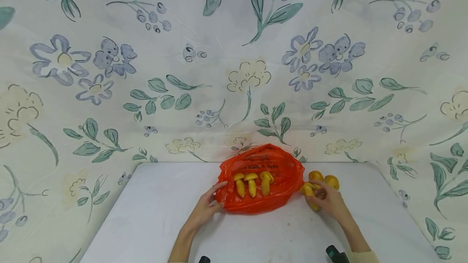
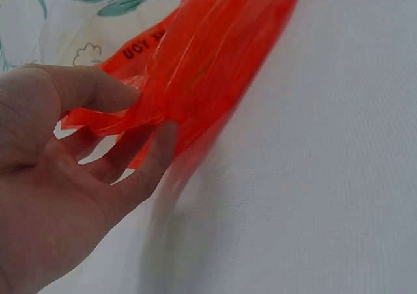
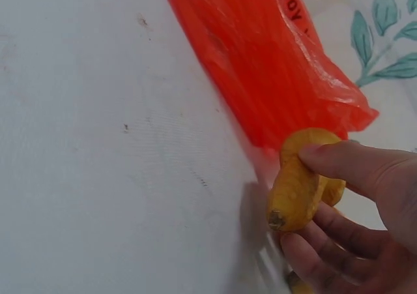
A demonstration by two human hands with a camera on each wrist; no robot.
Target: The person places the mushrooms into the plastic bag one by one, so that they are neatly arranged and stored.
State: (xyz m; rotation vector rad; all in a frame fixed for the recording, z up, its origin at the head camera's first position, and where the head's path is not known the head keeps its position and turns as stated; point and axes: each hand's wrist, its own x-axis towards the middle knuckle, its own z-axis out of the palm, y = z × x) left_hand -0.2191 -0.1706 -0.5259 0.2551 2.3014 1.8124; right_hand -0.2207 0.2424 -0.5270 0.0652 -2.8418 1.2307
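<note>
Fingers of the right hand (image 1: 330, 201) pinch a mushroom (image 3: 294, 193) near three o'clock of the red bag (image 1: 252, 205); those of the left hand (image 1: 205, 207) pinch its edge near nine.

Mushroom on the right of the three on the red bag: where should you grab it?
Probably best to pinch that mushroom across its stem, from above and the right. The stem looks narrower than the cap and points nearward. The middle mushroom lies to its left; bare red bag shows on its right.
</note>
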